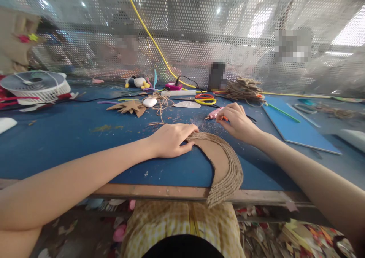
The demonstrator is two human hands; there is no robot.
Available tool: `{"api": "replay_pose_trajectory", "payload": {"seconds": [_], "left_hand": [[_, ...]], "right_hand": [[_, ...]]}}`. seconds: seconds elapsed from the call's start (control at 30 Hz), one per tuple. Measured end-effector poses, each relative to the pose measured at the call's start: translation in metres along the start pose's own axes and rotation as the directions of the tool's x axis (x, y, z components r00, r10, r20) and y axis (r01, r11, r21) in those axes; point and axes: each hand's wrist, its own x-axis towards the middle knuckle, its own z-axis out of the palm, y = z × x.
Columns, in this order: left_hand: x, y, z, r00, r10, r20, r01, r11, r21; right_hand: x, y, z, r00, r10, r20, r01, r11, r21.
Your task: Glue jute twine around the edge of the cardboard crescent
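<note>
My left hand (pixel 173 139) pinches the upper tip of a crescent-shaped cardboard piece (pixel 215 151) between thumb and fingers. Rows of brown twine (pixel 235 168) run along the crescent's outer curve, while the inner part is bare cardboard. Its lower tip hangs over the table's front edge. To the right, my right hand (pixel 235 121) has its fingers curled round a pink glue gun (pixel 213 113), whose nozzle points left, low over the table. Part of the gun's body and handle is hidden behind the fingers.
Behind the hands lie scissors (pixel 205 99), a star-like cardboard cutout (pixel 128 107), loose twine (pixel 163 105) and a white egg-shaped piece (pixel 149 102). A bundle of twine (pixel 242 87) sits at the back. A blue board (pixel 299 130) is at right, a fan (pixel 35 85) at left.
</note>
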Motion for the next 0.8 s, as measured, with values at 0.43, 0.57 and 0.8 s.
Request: {"api": "replay_pose_trajectory", "payload": {"seconds": [0.43, 0.57, 0.8], "left_hand": [[0.0002, -0.0003, 0.0004, 1.000, -0.005, -0.001, 0.005, 1.000, -0.011], [-0.0002, 0.0000, 0.0006, 1.000, -0.010, 0.002, 0.010, 1.000, -0.003], [0.0004, 0.0002, 0.0035, 0.998, -0.061, -0.027, 0.062, 0.997, 0.035]], "right_hand": [[0.0010, -0.0073, -0.0029, 0.998, 0.063, 0.019, -0.061, 0.992, -0.110], [-0.0007, -0.0064, -0.0017, 1.000, 0.008, 0.022, -0.005, 0.989, -0.148], [-0.0012, -0.0042, 0.0010, 0.998, -0.030, -0.054, 0.022, 0.991, -0.133]]}}
